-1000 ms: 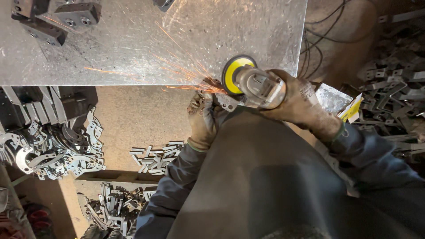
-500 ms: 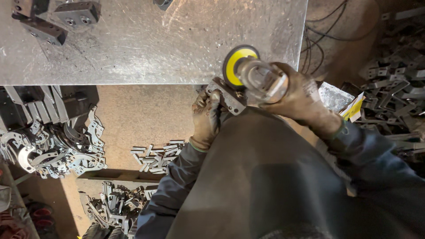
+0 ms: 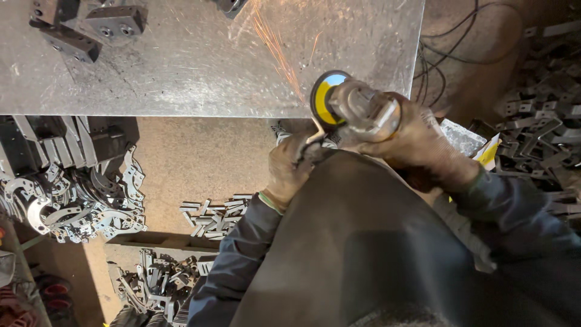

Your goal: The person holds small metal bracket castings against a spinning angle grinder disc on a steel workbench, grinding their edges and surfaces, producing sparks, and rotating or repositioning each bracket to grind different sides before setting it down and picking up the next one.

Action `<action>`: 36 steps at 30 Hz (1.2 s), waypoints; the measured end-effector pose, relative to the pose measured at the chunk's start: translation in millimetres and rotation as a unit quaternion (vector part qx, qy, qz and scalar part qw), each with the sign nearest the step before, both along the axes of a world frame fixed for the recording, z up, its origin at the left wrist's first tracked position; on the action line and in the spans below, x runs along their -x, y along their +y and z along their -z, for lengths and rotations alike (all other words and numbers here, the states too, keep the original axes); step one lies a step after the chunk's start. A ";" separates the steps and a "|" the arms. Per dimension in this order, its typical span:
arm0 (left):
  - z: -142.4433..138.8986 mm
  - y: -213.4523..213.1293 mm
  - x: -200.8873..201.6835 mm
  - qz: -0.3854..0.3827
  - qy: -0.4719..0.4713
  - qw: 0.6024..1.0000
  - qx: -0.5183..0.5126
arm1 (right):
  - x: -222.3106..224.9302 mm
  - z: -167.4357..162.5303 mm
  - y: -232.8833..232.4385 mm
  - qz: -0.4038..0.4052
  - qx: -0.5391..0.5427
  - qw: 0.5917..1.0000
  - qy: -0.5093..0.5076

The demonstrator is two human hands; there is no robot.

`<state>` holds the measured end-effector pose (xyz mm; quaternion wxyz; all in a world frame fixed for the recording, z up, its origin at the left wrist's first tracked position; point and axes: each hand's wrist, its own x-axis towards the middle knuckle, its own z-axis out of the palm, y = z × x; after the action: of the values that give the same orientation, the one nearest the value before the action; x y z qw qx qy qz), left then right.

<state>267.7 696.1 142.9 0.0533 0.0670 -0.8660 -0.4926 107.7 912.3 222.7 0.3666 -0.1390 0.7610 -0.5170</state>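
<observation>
- Now the right hand (image 3: 417,142) grips the grinder (image 3: 354,109) tight, at the table (image 3: 181,66) edge.
- Left hand (image 3: 290,166) pinches a small metal piece (image 3: 315,134) under the grinder's wheel.
- Sparks (image 3: 275,45) fly over the table.

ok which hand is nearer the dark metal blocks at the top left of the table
Left. The left hand holds a small metal part below the table edge, closer to the dark blocks. The right hand grips the grinder farther right.
</observation>
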 end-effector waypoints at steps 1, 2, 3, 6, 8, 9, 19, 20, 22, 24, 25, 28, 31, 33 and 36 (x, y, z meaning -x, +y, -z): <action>-3.5 -4.3 2.2 0.057 0.056 0.994 0.069 | 3.7 -4.6 -0.1 -0.003 -0.011 1.000 -0.025; -7.2 -6.2 3.4 0.075 0.053 0.991 0.100 | 6.6 -10.7 0.0 -0.007 -0.021 0.998 -0.050; -10.6 -7.4 4.2 0.093 0.049 0.986 0.131 | 7.4 -17.9 1.0 -0.002 -0.002 0.996 -0.091; -18.6 -7.5 8.7 0.141 0.054 0.961 0.230 | 9.0 -39.8 5.1 0.001 0.053 0.984 -0.172; -24.2 -7.5 11.2 0.177 0.054 0.942 0.280 | 10.2 -49.1 6.5 -0.013 0.087 0.980 -0.176; -27.0 -8.3 13.1 0.198 0.051 0.933 0.295 | 10.7 -50.5 5.0 -0.007 0.064 0.981 -0.181; -45.0 -7.6 31.0 0.315 0.069 0.850 0.417 | 19.5 -51.3 14.2 -0.001 0.031 0.971 -0.239; -43.0 -6.7 31.1 0.311 0.072 0.853 0.414 | 19.8 -51.0 14.7 0.006 0.028 0.968 -0.248; -35.9 -5.2 31.0 0.301 0.079 0.857 0.410 | 19.1 -49.8 15.0 0.023 0.016 0.970 -0.242; -27.1 -4.5 28.9 0.236 0.080 0.912 0.327 | 18.2 -47.8 15.7 0.032 0.041 0.973 -0.223; -21.9 -3.8 28.0 0.203 0.080 0.934 0.283 | 17.3 -46.9 17.4 0.033 0.072 0.975 -0.206; -8.5 9.6 23.1 -0.038 -0.103 0.993 -0.051 | 19.3 -37.9 22.2 0.065 0.081 0.979 -0.178; 2.1 13.8 24.8 -0.196 -0.072 0.862 -0.463 | 21.1 -17.4 23.9 0.053 0.001 0.993 -0.106; 3.4 7.9 30.3 -0.166 -0.042 0.909 -0.380 | 21.9 -0.3 22.4 0.038 -0.042 0.997 -0.056; -6.3 0.7 33.9 -0.149 -0.076 0.889 -0.427 | 12.8 16.5 20.7 0.040 -0.038 0.998 -0.025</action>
<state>233.8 696.8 149.3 0.0263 0.2492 -0.5537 -0.7941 94.8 933.0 206.1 0.3694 -0.0820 0.7756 -0.5052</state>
